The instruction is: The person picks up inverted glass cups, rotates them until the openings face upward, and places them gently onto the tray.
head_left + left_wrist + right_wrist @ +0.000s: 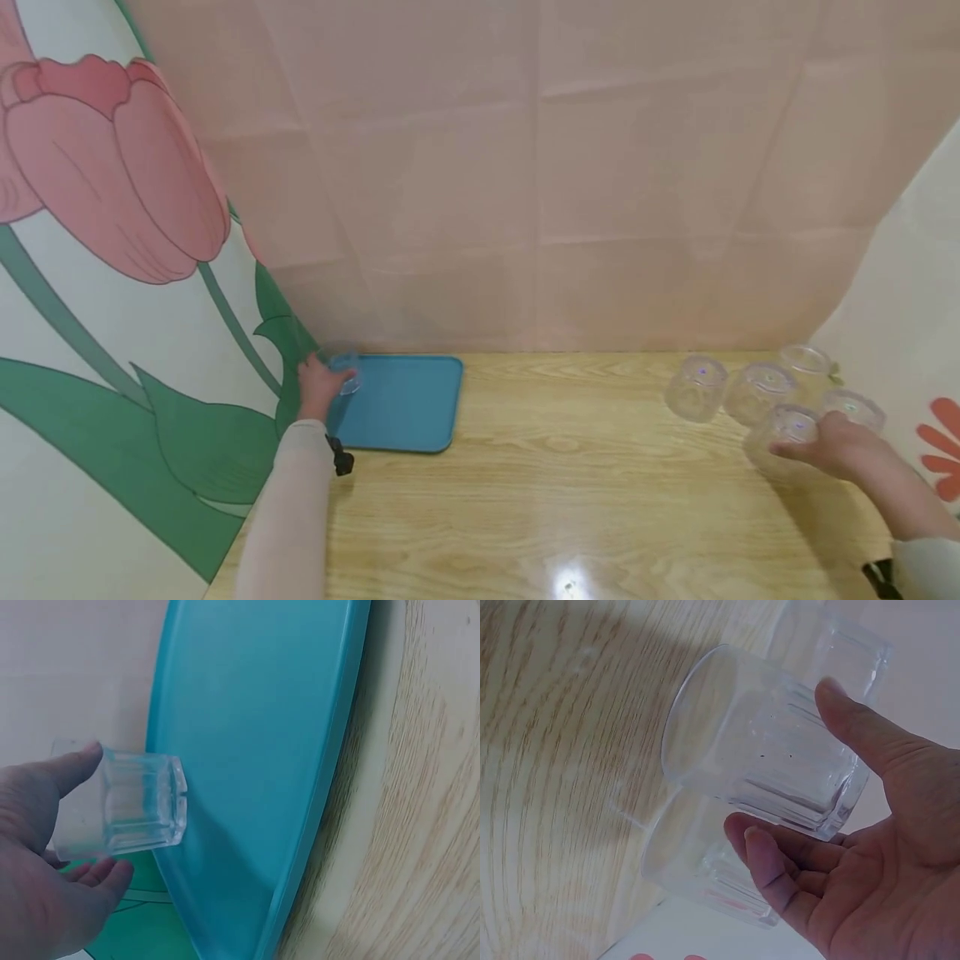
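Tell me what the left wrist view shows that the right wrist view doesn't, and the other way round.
Only the left wrist view shows the blue tray, a green wall patch, and the left grip around a single clear cup.

Only the right wrist view shows the right grip around a clear glass, with neighbouring glasses on both sides, plus red shapes at the bottom edge.

Both show wood-grain tabletop and transparent drinkware.

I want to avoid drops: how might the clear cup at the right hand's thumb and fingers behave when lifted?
The clear cup is probably rigid, as its walls hold a crisp shape. Its smooth, shiny surface suggests it may be slippery. With its round rim, it could roll if tipped onto its side.
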Tool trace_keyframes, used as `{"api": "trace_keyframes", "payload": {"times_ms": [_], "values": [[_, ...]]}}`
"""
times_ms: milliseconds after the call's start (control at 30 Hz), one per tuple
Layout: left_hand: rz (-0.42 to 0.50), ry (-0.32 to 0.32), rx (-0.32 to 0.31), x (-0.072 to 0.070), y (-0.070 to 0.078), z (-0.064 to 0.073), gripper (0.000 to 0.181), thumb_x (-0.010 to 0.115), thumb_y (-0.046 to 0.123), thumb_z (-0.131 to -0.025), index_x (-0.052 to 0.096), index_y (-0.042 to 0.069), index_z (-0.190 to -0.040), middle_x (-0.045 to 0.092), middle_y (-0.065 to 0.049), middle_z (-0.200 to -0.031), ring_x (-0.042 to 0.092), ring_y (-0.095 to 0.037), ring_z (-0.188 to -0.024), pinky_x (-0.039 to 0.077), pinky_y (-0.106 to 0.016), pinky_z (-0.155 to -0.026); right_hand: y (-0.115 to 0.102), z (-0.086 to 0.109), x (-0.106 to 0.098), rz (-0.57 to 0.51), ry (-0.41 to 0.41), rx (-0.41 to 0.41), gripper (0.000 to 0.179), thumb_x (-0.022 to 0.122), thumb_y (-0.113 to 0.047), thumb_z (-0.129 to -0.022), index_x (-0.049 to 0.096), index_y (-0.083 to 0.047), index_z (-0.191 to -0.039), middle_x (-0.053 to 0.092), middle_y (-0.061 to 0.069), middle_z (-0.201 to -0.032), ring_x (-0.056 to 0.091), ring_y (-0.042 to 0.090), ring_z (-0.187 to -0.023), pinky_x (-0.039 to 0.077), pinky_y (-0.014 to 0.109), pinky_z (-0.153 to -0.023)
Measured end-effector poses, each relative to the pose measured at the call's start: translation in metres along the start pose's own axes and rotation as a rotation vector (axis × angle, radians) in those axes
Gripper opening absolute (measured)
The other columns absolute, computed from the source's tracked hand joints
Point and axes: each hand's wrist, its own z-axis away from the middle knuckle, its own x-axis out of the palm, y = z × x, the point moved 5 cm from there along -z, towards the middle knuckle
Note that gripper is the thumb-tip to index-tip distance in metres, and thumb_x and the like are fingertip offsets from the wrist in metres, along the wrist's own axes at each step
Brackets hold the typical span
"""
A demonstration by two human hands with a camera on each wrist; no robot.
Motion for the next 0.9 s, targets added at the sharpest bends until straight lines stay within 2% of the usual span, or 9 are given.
{"api": "trace_keyframes", "payload": {"times_ms": [167, 367, 500, 633, 900], "values": [[0.016, 0.028, -0.002, 0.0, 0.004, 0.007, 0.103, 0.076, 0.034, -0.09, 0.011, -0.016, -0.151, 0.016, -0.042, -0.148, 0.018, -0.055, -0.14, 0.025, -0.062, -0.115, 0.0, 0.001, -0.003, 0.007, 0.025, -0.024, 0.092, 0.071, -0.059, -0.086, 0.048, 0.03, -0.097, 0.053, 0.041, -0.089, 0.058, 0.061, -0.085, 0.051, 0.062, -0.076], [-0.054, 0.103, 0.015, -0.008, 0.01, 0.011, 0.102, 0.075, 0.041, -0.089, 0.017, -0.017, -0.149, 0.019, -0.04, -0.143, 0.02, -0.053, -0.132, 0.028, -0.066, -0.107, 0.002, 0.0, 0.0, -0.006, 0.019, -0.021, 0.1, 0.07, -0.06, -0.087, 0.042, 0.033, -0.106, 0.052, 0.048, -0.097, 0.055, 0.066, -0.091, 0.05, 0.064, -0.078], [-0.052, 0.099, 0.006, -0.01, 0.011, 0.012, 0.102, 0.068, 0.047, -0.092, 0.013, -0.013, -0.153, 0.017, -0.038, -0.148, 0.017, -0.052, -0.137, 0.024, -0.069, -0.109, 0.005, 0.0, 0.002, 0.017, 0.011, -0.014, 0.105, 0.067, -0.063, -0.088, 0.038, 0.035, -0.112, 0.049, 0.053, -0.106, 0.051, 0.069, -0.097, 0.049, 0.067, -0.08], [-0.075, 0.095, 0.025, -0.013, 0.013, 0.013, 0.102, 0.065, 0.05, -0.093, 0.011, -0.012, -0.155, 0.016, -0.037, -0.152, 0.015, -0.051, -0.141, 0.021, -0.068, -0.111, 0.006, 0.0, 0.004, 0.031, 0.001, -0.011, 0.108, 0.065, -0.065, -0.089, 0.038, 0.035, -0.118, 0.045, 0.055, -0.115, 0.048, 0.071, -0.101, 0.047, 0.069, -0.082], [-0.109, 0.071, 0.107, -0.019, 0.027, 0.018, 0.101, 0.063, 0.051, -0.094, 0.012, -0.011, -0.156, 0.018, -0.036, -0.153, 0.014, -0.052, -0.143, 0.02, -0.069, -0.112, 0.0, 0.003, 0.0, 0.011, 0.016, -0.014, 0.108, 0.064, -0.066, -0.089, 0.039, 0.035, -0.117, 0.048, 0.054, -0.112, 0.053, 0.068, -0.097, 0.049, 0.066, -0.078]]}}
